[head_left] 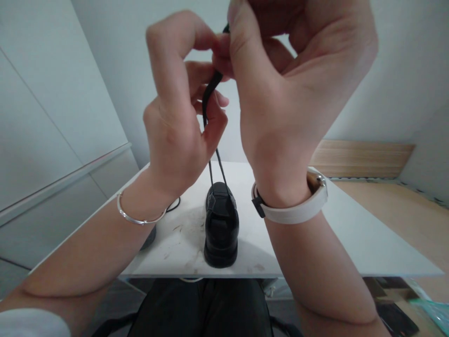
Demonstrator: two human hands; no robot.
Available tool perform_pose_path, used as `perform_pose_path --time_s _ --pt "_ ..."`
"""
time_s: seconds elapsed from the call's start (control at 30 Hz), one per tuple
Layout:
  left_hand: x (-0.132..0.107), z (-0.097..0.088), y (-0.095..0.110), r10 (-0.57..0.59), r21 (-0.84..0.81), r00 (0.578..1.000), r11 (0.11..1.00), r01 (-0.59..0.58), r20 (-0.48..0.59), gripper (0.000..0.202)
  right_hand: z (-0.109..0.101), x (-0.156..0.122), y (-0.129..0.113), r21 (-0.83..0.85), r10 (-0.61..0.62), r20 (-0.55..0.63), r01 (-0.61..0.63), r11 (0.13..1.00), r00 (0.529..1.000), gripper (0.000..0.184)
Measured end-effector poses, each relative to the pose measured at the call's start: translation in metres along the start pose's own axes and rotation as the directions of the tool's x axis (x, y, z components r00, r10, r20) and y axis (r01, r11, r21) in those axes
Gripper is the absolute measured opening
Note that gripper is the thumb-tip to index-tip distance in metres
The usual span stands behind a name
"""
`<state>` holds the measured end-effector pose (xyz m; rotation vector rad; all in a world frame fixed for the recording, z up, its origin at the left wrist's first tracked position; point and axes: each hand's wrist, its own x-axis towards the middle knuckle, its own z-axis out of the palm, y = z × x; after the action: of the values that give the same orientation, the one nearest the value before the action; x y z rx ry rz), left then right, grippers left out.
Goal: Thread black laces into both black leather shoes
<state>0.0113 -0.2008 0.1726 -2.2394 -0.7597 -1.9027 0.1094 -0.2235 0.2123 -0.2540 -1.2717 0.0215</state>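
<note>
A black shoe stands on the white table, its heel towards me. From its upper part two strands of black shoelace run up, drawn tight, to my hands. My left hand is raised above the shoe with its fingers curled and closed on the lace. Beside it, higher and nearer the camera, my right hand pinches the lace where the fingertips of both hands meet. The lace ends are hidden behind the fingers.
Behind my left wrist lie a dark grey rounded object, partly hidden, and a black cord. Brown smudges mark the tabletop near the shoe. A wooden panel is at the right; a white wall rises behind the table.
</note>
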Motion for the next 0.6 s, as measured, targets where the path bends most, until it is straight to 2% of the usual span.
perform_pose_path --time_s 0.1,0.17,0.23,0.37,0.47,0.53,0.6 --pt "-0.004 0.003 -0.010 0.126 -0.002 0.988 0.992 -0.126 -0.085 0.024 -0.009 0.001 0.005 -0.041 0.107 0.069 -0.105 0.994 0.992 0.025" --pt "-0.005 0.007 -0.014 0.124 -0.040 0.987 0.991 -0.129 -0.097 0.014 -0.012 0.002 0.007 -0.072 0.164 0.046 -0.160 0.984 0.985 0.026" --pt "-0.005 0.011 -0.015 0.094 -0.185 0.988 0.976 -0.116 -0.124 0.015 -0.014 0.001 0.010 -0.034 0.208 -0.001 -0.208 0.978 0.978 0.023" --pt "0.000 0.017 -0.018 -0.049 -0.512 0.992 0.859 -0.016 -0.113 0.011 -0.020 -0.006 0.024 0.089 0.344 -0.021 -0.341 0.936 0.939 0.018" --pt "0.007 0.014 -0.030 -0.183 -0.665 0.980 0.742 0.086 -0.077 0.012 -0.039 -0.012 0.048 0.150 0.389 0.012 -0.387 0.910 0.921 0.010" --pt "0.010 0.006 -0.045 -0.305 -0.728 0.951 0.662 0.180 -0.042 0.020 -0.061 -0.016 0.064 0.178 0.396 0.006 -0.391 0.903 0.918 0.003" --pt "0.008 -0.005 -0.063 -0.432 -0.746 0.902 0.602 0.285 -0.005 0.028 -0.087 -0.021 0.077 0.205 0.454 -0.092 -0.429 0.880 0.886 0.007"
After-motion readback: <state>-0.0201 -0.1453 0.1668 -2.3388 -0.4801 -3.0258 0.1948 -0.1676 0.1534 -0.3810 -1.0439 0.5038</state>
